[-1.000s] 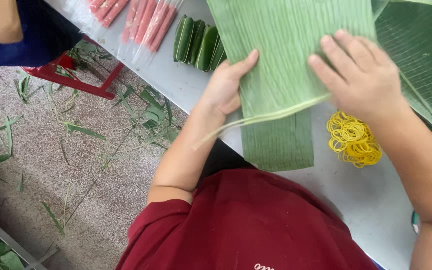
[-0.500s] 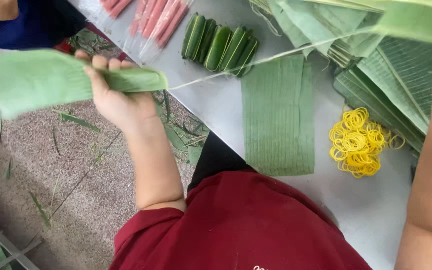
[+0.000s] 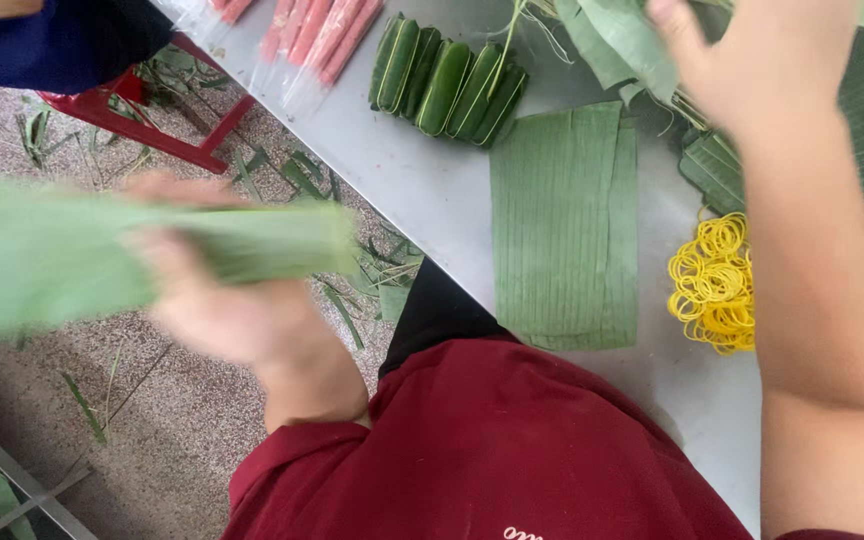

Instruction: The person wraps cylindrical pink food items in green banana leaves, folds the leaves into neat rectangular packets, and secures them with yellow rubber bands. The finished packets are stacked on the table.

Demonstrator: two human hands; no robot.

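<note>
Pink sausage packs [image 3: 302, 30] lie top-left; left hand [image 3: 217, 300] grips a leaf strip [image 3: 72, 255], right hand [image 3: 752, 60] grip unclear.

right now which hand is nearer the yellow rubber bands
Right. The right hand is up over the table among the green leaves, its forearm passing just beside the rubber bands. The left hand is off the table's edge over the floor, gripping a leaf strip.

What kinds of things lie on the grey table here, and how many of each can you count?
Small green leaf-wrapped bundles: 6
Flat cut green leaf rectangle: 1
Heap of yellow rubber bands: 1
Pink sticks in clear wrapping: at least 4, cut off by the edge
Total: at least 12
</note>
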